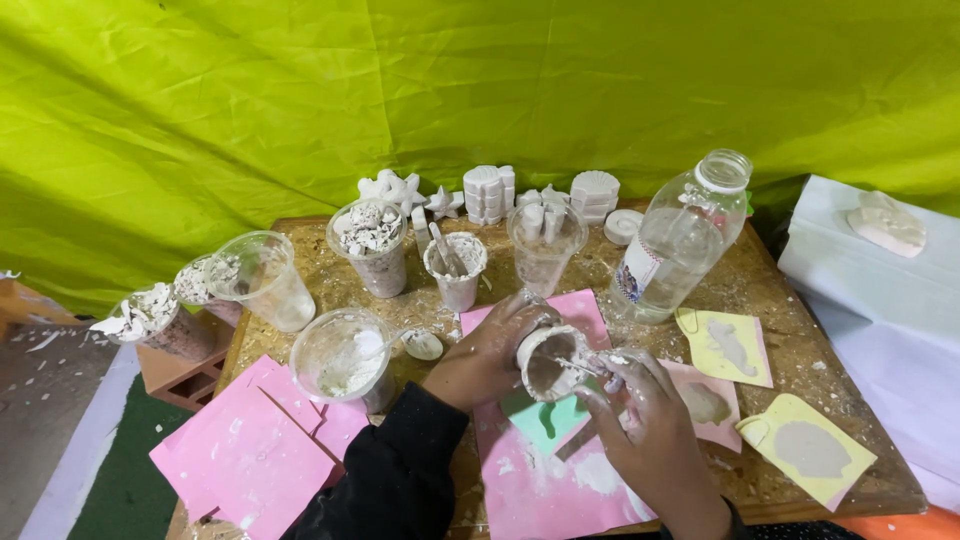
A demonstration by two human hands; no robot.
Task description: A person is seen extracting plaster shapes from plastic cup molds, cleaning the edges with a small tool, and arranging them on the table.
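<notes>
The left hand is cupping a small plaster-smeared cup, tilting it sideways over a pink sheet. The right hand is poking a thin stick into the cup's mouth. On the wooden counter, a clear plastic bottle is standing just right of them, and a cup of white powder is sitting to the left. White cast shapes are lining the far edge.

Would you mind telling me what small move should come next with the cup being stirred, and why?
Probably keep stirring a little. The left hand tilts the small cup of grey paste over the green mould, and the right hand has a stick in it, while the mould's cavity looks unfilled.
</notes>
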